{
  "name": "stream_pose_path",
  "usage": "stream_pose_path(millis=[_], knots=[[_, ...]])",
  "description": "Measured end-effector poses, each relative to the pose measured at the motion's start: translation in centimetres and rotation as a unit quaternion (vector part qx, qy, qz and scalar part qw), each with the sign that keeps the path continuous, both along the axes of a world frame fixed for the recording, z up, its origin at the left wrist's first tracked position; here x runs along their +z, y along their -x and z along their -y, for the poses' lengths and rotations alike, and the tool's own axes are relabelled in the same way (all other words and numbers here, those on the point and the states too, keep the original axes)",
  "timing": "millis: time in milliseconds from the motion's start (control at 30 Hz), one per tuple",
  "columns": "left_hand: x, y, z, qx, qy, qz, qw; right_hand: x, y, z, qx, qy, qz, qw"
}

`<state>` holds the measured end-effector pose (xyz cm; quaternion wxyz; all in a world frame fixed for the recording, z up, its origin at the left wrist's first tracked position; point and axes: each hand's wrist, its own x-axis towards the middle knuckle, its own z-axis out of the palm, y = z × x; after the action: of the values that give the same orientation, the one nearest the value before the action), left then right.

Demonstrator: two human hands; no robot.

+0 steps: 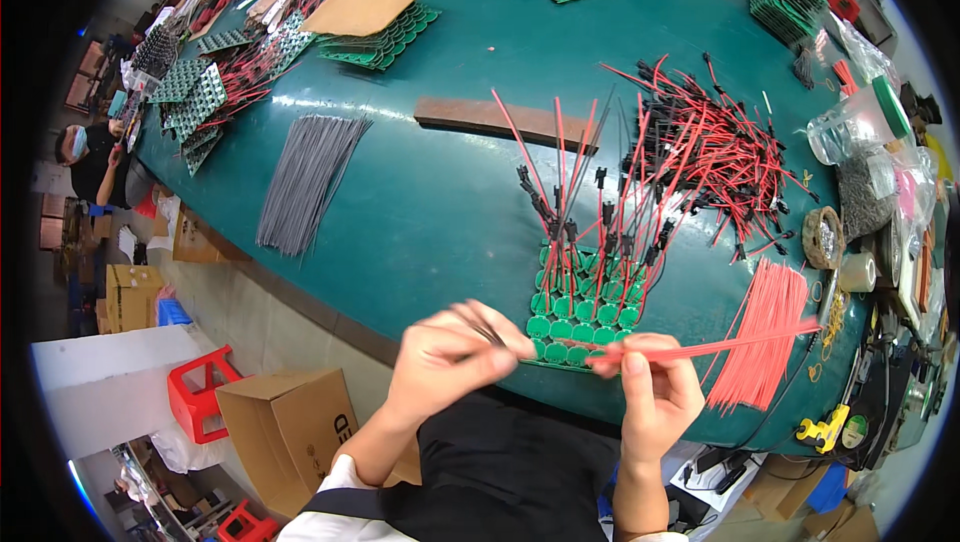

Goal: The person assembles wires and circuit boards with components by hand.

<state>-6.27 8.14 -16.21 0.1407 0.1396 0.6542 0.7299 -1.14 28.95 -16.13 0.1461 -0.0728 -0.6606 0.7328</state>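
Pinching a bunch of red wires (740,344) in my right hand (655,392), long way pointing right over the table (420,202); my left hand (450,357) fingers pinch black wires (482,327)

Bare green table (420,202) between grey wire bundle (310,182) and wired green boards (585,292); red wire pile (700,157) crowding right.
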Motion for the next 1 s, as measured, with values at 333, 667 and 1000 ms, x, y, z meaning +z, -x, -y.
stream_pose_path(millis=[333, 667, 1000], knots=[[-3.8, 1.1, 0.2, 0.190, 0.229, -0.207, 0.932, -2.2, 1.5, 1.1, 0.014, -0.218, -0.045, 0.975], [-3.8, 0.9, 0.2, 0.178, 0.247, -0.212, 0.929, -2.6, 1.9, 1.6, -0.028, -0.209, -0.010, 0.978], [-3.7, 1.0, 0.2, 0.182, 0.242, -0.215, 0.928, -1.1, 3.0, 1.7, 0.026, -0.293, -0.048, 0.954]])
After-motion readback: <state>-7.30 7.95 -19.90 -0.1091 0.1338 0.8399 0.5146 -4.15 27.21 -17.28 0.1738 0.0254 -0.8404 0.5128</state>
